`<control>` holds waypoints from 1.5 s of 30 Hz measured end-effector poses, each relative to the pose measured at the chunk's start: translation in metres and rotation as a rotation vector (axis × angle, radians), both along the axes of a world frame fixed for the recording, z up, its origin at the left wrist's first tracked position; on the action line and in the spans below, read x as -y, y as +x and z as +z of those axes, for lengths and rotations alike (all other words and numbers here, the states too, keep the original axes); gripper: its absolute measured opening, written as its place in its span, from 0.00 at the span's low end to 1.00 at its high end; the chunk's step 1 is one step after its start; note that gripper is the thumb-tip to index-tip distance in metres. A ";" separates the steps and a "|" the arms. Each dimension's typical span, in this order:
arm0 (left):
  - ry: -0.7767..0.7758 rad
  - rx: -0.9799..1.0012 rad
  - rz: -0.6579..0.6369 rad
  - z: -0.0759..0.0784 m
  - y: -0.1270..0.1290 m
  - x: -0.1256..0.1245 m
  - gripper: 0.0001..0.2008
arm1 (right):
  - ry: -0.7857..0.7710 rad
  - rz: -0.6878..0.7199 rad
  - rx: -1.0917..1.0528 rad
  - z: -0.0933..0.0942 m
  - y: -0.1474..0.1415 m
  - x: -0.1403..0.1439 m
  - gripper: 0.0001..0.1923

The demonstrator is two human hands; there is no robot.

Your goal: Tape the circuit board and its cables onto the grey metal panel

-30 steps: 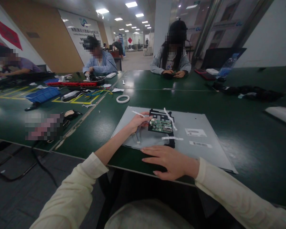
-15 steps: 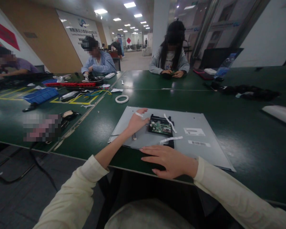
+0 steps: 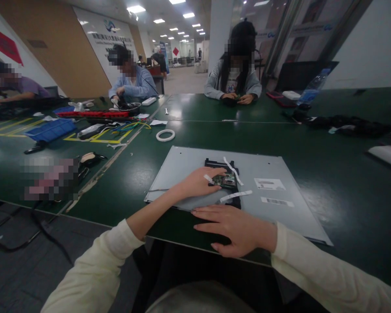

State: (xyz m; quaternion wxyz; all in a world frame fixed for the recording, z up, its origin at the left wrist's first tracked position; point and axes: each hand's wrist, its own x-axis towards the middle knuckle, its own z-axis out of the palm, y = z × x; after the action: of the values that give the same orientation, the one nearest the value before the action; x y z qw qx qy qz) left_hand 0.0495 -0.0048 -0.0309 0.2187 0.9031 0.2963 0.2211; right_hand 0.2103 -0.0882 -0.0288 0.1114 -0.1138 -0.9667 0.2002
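Observation:
A grey metal panel lies flat before me, with a black plastic bracket and a green circuit board on it. My left hand reaches over the board's left part, fingers stretched out. A short white tape strip clings to that hand; whether the fingers pinch it is hard to see, but it looks stuck on. Two longer tape strips, an upper one and a lower one, lie across the bracket's right side. Fingers spread, my right hand rests at the panel's near edge, holding nothing.
A roll of white tape lies beyond the panel. To the left are a blue bin, cables and a wrench. Black cloth-like items and a water bottle are at right. Several people sit across the table.
My left hand has moved right and nearer, from beside the bracket to over the circuit board, carrying the tape strip. My right hand stays at the panel's edge. The view has shifted slightly.

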 end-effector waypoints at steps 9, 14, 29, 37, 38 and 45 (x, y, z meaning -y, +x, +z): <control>-0.031 0.016 0.026 0.000 -0.001 -0.003 0.26 | 0.013 0.018 0.018 0.002 0.001 -0.004 0.26; -0.048 0.009 0.051 -0.002 0.000 -0.007 0.26 | 0.021 0.026 0.007 0.004 -0.001 -0.004 0.25; 0.028 0.048 0.046 0.025 0.022 -0.039 0.17 | 0.251 -0.933 -0.219 -0.001 0.073 -0.070 0.14; -0.035 0.069 0.047 0.008 0.035 -0.067 0.24 | 0.204 -0.898 -0.148 -0.012 0.072 -0.069 0.16; -0.045 0.073 0.046 0.005 0.034 -0.067 0.25 | 0.199 -0.904 -0.149 -0.012 0.072 -0.069 0.16; -0.083 0.075 0.087 -0.010 0.029 -0.068 0.24 | 0.162 -0.909 -0.055 -0.016 0.070 -0.068 0.19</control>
State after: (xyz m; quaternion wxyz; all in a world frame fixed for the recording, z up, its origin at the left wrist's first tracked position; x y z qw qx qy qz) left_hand 0.0788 0.0634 -0.0411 0.2572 0.8705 0.3358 0.2516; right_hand 0.2807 -0.0203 -0.0448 0.2218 -0.5116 -0.8281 0.0577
